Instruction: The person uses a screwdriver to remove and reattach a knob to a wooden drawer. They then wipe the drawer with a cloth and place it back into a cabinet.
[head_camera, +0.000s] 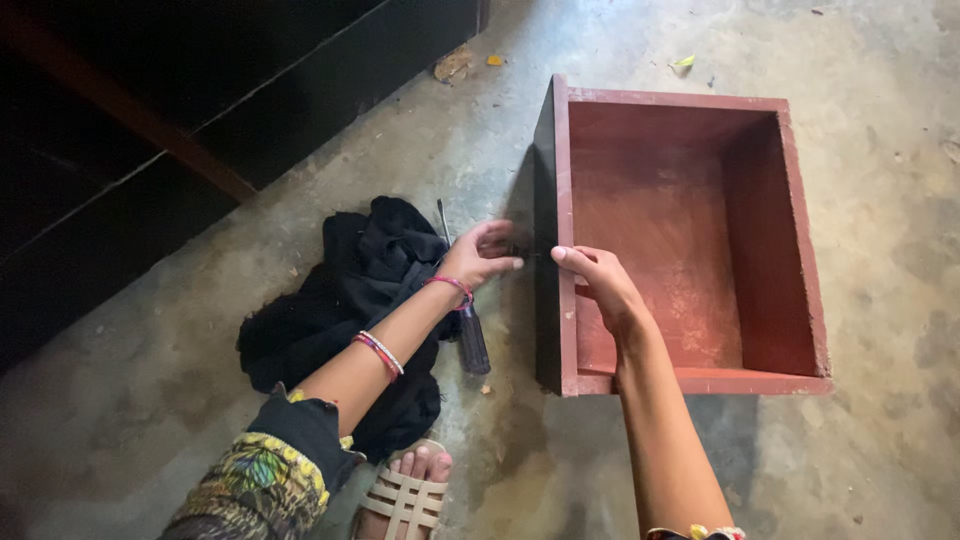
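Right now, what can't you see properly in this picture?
- Head view: the small part pinched by the left hand against the drawer front is too small and dark.
- The screwdriver shaft is partly behind the left wrist.
- The right hand hides the inside spot.

Left arm reaches forward from the lower left, forearm bare, sleeve pushed to the elbow, bands at wrist and mid-forearm. Left hand (480, 255) has fingers curled, thumb extended right. Right arm rises from the bottom edge, wrist bent. Right hand (598, 278) points left, fingertips pinched, nearly meeting the left thumb.
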